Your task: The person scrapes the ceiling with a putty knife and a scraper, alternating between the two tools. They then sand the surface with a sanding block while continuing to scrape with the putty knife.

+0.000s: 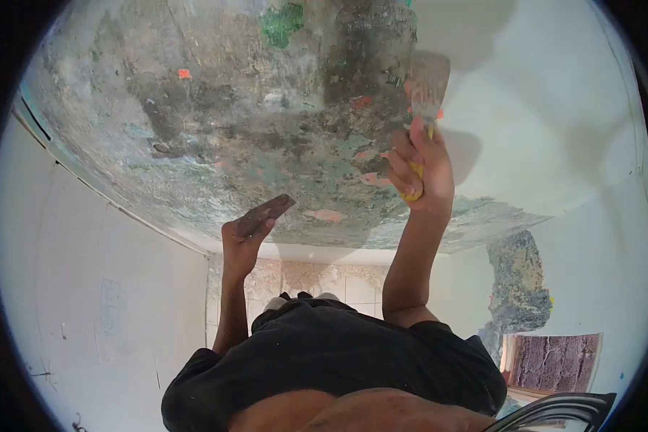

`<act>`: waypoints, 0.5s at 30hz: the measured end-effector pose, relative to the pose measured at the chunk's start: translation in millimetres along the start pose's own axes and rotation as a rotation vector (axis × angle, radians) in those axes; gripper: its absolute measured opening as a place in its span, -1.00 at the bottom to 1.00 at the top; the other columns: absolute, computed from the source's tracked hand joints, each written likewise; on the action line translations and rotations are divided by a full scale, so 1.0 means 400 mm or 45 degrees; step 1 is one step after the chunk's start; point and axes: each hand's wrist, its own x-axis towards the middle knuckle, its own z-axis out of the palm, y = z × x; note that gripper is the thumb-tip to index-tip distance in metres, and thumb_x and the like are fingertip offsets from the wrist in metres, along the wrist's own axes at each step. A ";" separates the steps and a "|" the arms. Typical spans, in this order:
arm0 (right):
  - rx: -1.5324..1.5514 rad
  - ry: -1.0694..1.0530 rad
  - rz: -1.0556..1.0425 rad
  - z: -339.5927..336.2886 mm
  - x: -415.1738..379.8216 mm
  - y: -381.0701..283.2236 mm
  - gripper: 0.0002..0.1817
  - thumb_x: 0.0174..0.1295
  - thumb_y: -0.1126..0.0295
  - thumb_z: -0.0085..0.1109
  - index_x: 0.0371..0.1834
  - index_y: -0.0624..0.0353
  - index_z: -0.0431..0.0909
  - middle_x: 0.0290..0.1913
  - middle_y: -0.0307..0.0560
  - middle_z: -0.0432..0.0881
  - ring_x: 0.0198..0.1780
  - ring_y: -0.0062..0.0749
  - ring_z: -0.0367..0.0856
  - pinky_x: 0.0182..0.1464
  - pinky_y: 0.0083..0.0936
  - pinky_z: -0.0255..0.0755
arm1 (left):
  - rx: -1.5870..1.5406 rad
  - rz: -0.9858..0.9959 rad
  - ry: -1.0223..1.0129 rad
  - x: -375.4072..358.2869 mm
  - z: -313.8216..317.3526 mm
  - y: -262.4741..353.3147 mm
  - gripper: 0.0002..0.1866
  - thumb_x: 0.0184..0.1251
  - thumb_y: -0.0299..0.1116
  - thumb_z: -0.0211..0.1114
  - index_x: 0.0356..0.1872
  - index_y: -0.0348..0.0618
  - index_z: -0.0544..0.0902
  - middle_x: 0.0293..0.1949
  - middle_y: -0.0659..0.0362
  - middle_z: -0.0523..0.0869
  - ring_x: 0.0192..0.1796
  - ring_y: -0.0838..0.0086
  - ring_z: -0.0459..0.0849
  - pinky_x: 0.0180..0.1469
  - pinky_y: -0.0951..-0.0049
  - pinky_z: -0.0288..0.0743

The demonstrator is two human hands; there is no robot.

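Observation:
My right hand [426, 169] is closed around the yellow handle of a putty knife [429, 83], whose broad metal blade points up and lies at the wall, where the bare mottled area meets the pale coating. Lower and to the left, my left hand [245, 241] holds a flat, dark brown piece [265, 214] between thumb and fingers, tilted up to the right. What that piece is cannot be made out. The rough wall [252, 129] behind both hands is grey with green and orange patches.
Smooth pale coating [547, 108] covers the wall's right part. A white side wall [101, 288] stands at the left. Lower right are a grey exposed patch [520, 281] and an opening [554, 362] with a rough purplish surface. Floor tiles [358, 289] show beyond my body.

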 end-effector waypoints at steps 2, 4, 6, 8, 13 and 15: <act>-0.005 -0.111 -0.003 -0.013 -0.008 0.006 -0.46 0.56 0.19 -0.11 0.55 -0.10 0.09 -0.61 -0.38 0.18 -0.81 -0.73 0.04 -0.84 -0.72 0.02 | -0.009 -0.050 0.038 0.003 -0.004 -0.021 -0.70 0.34 -0.53 0.27 0.07 -0.35 0.69 0.03 0.09 0.76 0.06 0.52 0.66 0.17 0.50 0.45; -0.009 -0.097 0.010 -0.001 0.007 -0.009 -0.49 0.56 0.20 -0.10 0.53 -0.08 0.13 -0.61 -0.38 0.19 -0.80 -0.73 0.05 -0.84 -0.72 0.01 | -0.035 -0.065 0.039 -0.001 0.003 -0.020 -0.70 0.34 -0.54 0.28 0.07 -0.35 0.69 0.02 0.09 0.77 0.06 0.52 0.66 0.17 0.50 0.45; -0.020 -0.084 0.006 -0.004 0.005 -0.015 -0.50 0.56 0.21 -0.10 0.51 -0.08 0.16 -0.61 -0.38 0.20 -0.80 -0.72 0.05 -0.84 -0.72 0.01 | -0.079 -0.016 0.013 0.001 0.017 -0.011 -0.71 0.33 -0.53 0.29 0.06 -0.35 0.69 0.01 0.09 0.77 0.05 0.52 0.66 0.16 0.50 0.46; -0.034 -0.094 0.000 -0.012 0.000 -0.004 -0.51 0.55 0.21 -0.09 0.50 -0.09 0.17 -0.60 -0.38 0.20 -0.80 -0.72 0.04 -0.84 -0.72 0.01 | -0.046 -0.053 0.011 -0.014 0.010 -0.018 -0.71 0.33 -0.54 0.29 0.06 -0.35 0.69 0.01 0.09 0.77 0.05 0.51 0.67 0.16 0.50 0.46; 0.048 -0.127 -0.005 0.004 0.024 -0.023 -0.51 0.55 0.20 -0.07 0.50 -0.13 0.17 -0.60 -0.37 0.21 -0.80 -0.72 0.04 -0.84 -0.72 0.01 | 0.013 -0.056 0.072 -0.021 0.014 -0.003 -0.71 0.33 -0.53 0.30 0.06 -0.33 0.70 -0.03 0.12 0.79 0.01 0.55 0.67 0.14 0.51 0.47; 0.058 -0.143 -0.017 0.004 0.022 -0.018 -0.50 0.55 0.20 -0.07 0.51 -0.14 0.16 -0.60 -0.37 0.21 -0.80 -0.72 0.04 -0.84 -0.72 0.01 | 0.003 -0.083 0.068 -0.030 0.009 0.008 -0.71 0.33 -0.52 0.30 0.06 -0.31 0.70 -0.03 0.13 0.79 0.01 0.56 0.67 0.13 0.51 0.47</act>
